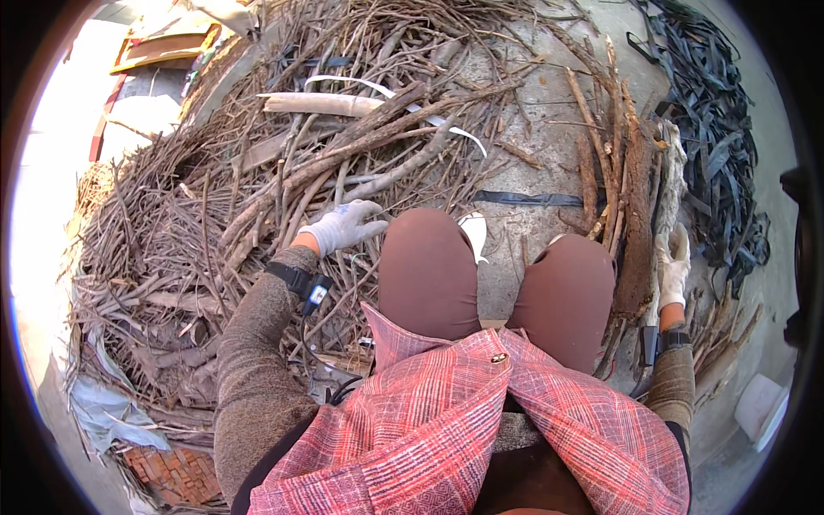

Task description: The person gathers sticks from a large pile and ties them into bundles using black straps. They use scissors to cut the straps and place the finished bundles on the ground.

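Observation:
My left hand (346, 226), in a pale work glove, is spread over the big heap of dry sticks (174, 238) beside my left knee, its fingers apart with nothing between them. My right hand (673, 261), gloved too, lies along the outer side of a bundle of thicker sticks and bark-covered wood (634, 212) right of my knees. It touches or lies close to a pale, weathered log (671, 174); whether its fingers grip it cannot be told. A black strip (528, 198) lies on the concrete, its right end reaching the bundle.
A heap of black strips (714, 148) lies at the upper right. A white strap (463, 133) and a split pale branch (322, 104) rest on the stick heap. At the lower right stand a white container (761, 409) and more sticks (724, 341).

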Tool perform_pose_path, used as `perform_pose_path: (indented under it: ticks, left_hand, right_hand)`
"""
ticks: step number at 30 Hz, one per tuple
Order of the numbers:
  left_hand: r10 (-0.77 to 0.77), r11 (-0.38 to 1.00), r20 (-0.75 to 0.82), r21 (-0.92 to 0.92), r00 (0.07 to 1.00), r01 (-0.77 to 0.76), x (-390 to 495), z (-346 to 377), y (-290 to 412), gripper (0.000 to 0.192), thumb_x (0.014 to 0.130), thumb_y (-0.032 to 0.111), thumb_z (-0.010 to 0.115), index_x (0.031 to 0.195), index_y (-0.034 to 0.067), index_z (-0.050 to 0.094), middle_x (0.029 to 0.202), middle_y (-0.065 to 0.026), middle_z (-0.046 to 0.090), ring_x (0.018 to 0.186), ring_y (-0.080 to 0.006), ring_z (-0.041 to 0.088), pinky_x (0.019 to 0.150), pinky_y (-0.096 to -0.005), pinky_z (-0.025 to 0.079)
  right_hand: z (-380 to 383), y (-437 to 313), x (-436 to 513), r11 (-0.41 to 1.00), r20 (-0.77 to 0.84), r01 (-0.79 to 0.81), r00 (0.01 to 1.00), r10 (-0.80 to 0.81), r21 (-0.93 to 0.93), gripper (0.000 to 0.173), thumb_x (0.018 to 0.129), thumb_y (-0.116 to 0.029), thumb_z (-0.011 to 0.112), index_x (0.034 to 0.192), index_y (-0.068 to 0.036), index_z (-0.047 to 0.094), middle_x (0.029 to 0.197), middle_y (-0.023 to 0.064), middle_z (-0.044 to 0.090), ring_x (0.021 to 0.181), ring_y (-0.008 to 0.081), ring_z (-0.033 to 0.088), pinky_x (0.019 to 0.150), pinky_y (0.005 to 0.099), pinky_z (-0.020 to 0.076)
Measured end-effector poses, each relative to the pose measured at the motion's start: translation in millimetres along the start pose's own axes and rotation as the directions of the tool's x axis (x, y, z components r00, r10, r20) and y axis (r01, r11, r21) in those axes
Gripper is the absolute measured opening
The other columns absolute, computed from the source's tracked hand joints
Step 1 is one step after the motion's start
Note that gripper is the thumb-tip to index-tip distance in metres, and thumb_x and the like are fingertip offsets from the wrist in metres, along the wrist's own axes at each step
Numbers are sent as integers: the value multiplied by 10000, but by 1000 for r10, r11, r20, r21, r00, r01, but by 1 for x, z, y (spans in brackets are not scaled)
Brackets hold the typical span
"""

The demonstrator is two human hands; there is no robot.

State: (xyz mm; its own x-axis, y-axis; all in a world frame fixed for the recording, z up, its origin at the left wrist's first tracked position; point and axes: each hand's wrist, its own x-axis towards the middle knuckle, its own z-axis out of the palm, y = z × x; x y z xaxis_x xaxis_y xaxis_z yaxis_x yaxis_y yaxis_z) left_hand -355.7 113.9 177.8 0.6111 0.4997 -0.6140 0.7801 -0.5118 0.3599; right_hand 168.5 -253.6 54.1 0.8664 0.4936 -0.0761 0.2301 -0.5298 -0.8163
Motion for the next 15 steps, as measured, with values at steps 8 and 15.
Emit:
perform_pose_path:
  ticks: [8, 15]
  left_hand:
    - [-169, 984, 78, 75, 983, 163, -40, 54, -50, 566, 871, 444, 680, 1282, 65, 596, 1248, -232, 600, 1180, -381, 580, 1016, -421, 463]
    - [-324, 945, -817, -255, 478, 205, -29, 10, -152, 258, 888, 304, 646, 1055, 119, 715, 1077, -131, 698, 1021, -326, 657, 887, -398, 521]
  right_hand:
    - [28, -147, -47, 824, 134, 537, 817, -561, 182, 438, 1006, -150, 604, 1419, -29, 524, 1138, 32, 631, 1024, 93, 565, 965, 267, 443]
    - [61, -258, -111, 386, 364, 922, 347, -864, 37, 503, 825, 53, 628, 1322, 32, 551, 1121, 153, 665, 999, 321, 633, 936, 416, 490]
